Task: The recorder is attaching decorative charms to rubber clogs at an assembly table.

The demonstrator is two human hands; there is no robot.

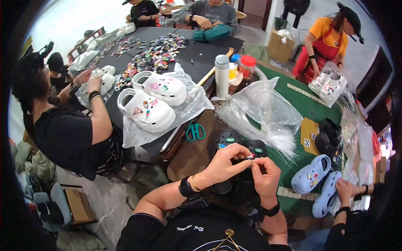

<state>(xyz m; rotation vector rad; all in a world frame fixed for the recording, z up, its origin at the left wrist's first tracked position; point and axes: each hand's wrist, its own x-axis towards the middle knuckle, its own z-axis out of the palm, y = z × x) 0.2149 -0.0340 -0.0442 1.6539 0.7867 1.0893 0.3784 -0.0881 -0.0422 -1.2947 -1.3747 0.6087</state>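
Observation:
My left hand point(224, 166) and my right hand point(266, 178) meet fingertip to fingertip in front of my chest. Pinched between them is a small shoe charm point(252, 156), with red, white and dark parts; its exact shape is mostly hidden. Just beyond and below the fingers lies a pair of black clogs point(228, 138) with green and other coloured charms on the toes, partly covered by my hands. To the left, white clogs point(153, 115) with colourful charms rest on a clear plastic bag point(190, 88).
Teal-handled scissors point(195, 132) lie near the dark table's edge. A grey-white flask point(222, 75), a red-lidded jar point(248, 65) and a bundle of white strands point(272, 140) stand or lie ahead. Right are blue clogs point(310, 173), one touched by another person's hand. Charms point(153, 58) cover the far table.

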